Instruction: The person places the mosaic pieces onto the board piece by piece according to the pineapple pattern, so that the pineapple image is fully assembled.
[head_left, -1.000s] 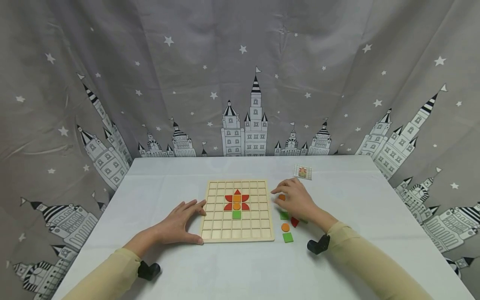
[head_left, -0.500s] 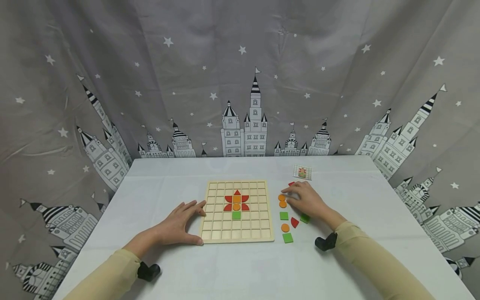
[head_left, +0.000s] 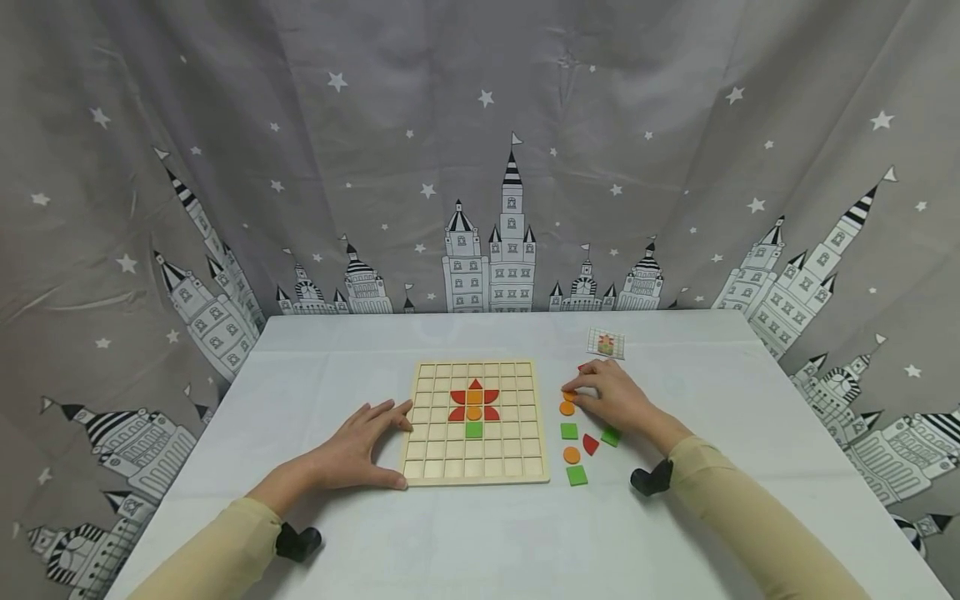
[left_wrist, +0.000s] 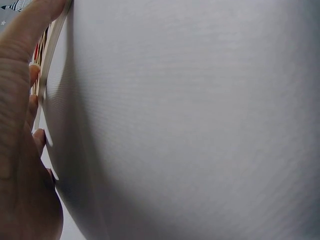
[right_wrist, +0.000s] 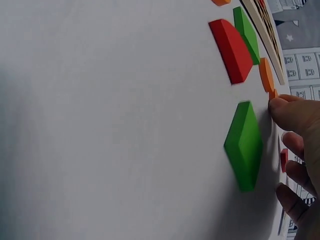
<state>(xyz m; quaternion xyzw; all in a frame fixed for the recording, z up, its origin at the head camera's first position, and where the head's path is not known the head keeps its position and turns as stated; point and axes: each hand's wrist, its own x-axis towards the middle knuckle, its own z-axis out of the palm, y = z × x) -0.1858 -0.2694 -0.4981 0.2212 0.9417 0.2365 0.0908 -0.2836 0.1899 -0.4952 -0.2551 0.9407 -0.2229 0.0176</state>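
Note:
My left hand [head_left: 356, 450] is spread at the left side of a pale wooden grid board [head_left: 517, 458]. Its thumb touches the front left corner and its fingertips lie along the left edge. On the board a red, orange and green pattern stands, with a green square tile [head_left: 474, 430] at its bottom. To the right of the board my right hand [head_left: 618, 398] pinches an orange disc [right_wrist: 273, 93] between thumb and index finger, low over the table; fingertips partly hide it. Another orange disc [head_left: 567, 408] lies just in front of it.
Several loose tiles lie right of the board: a red curved tile [head_left: 591, 445], a green tile [head_left: 611, 436], another green square [head_left: 577, 475] and an orange disc [head_left: 572, 455]. A pattern card [head_left: 606, 343] lies behind my right hand. A grey castle-print curtain [head_left: 480, 167] hangs beyond the table.
My right hand has drawn back right from near the board's edge, then its fingertips have come down onto the rear orange disc. The left hand has stayed at the board.

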